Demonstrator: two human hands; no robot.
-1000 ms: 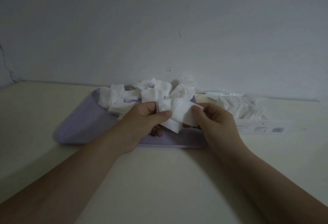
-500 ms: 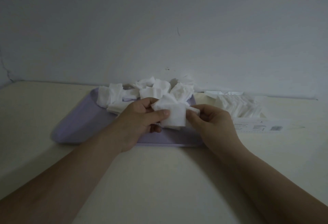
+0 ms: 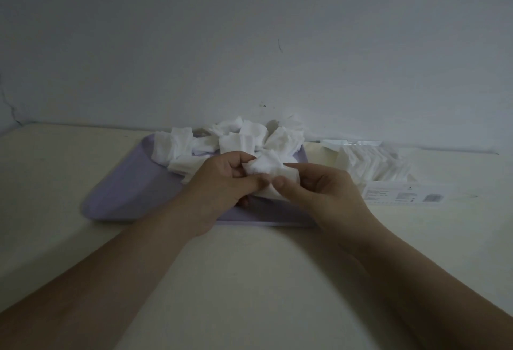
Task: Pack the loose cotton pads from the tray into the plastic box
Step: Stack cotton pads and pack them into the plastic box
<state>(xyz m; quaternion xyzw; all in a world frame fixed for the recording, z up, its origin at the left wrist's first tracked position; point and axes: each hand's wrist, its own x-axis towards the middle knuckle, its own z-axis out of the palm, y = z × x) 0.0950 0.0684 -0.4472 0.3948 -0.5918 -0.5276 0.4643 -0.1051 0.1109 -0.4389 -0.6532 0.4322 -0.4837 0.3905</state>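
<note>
Both forearms reach forward, bare, converging at centre. Left hand (image 3: 222, 183) fingers curled, thumb extended rightward, pinching white cotton pads (image 3: 266, 168). Right hand (image 3: 319, 187) opposite, thumb and forefinger pinching same bunch. Thumb tips nearly touching.

Soft, fibrous cotton pads (image 3: 236, 138) were heaped on a smooth matt lilac tray (image 3: 130, 183); the plastic box (image 3: 388, 166) was clear and glossy.

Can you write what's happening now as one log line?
left hand: holds pads | right hand: holds pads | over tray | box: part-filled
</note>
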